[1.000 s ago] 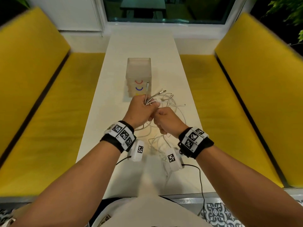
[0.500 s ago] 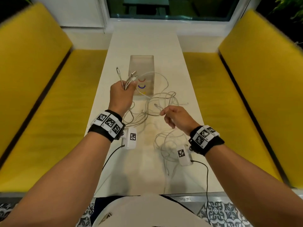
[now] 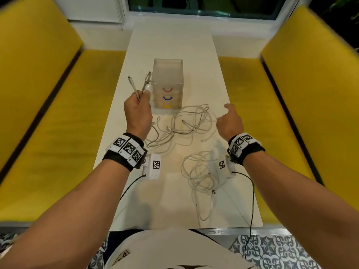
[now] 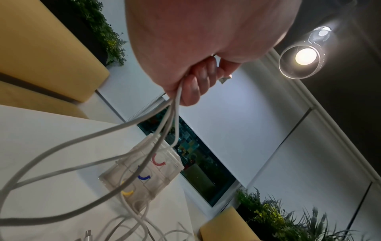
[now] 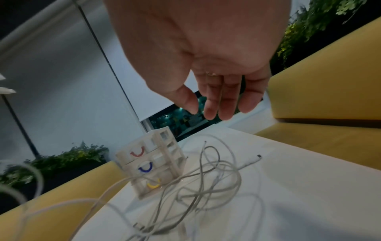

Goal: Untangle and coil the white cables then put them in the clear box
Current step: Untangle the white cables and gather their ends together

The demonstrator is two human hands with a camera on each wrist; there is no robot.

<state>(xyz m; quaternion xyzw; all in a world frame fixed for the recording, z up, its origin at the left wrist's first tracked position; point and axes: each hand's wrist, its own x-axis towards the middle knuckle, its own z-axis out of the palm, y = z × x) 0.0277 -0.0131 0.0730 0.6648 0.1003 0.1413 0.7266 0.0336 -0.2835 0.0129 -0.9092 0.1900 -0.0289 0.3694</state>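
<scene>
I am holding a few plug ends of the white cables (image 3: 186, 121) bunched in my left hand (image 3: 138, 111), raised beside the clear box (image 3: 168, 74) that stands mid-table, while my right hand (image 3: 230, 123) is hovering open and empty over the tangle lying on the table (image 3: 174, 45) between the box and my edge. These cords are looking light, limp and a little slick to me, so I am judging that loops will snag and spring. I am thinking the stiff plugs are the best hold.
</scene>
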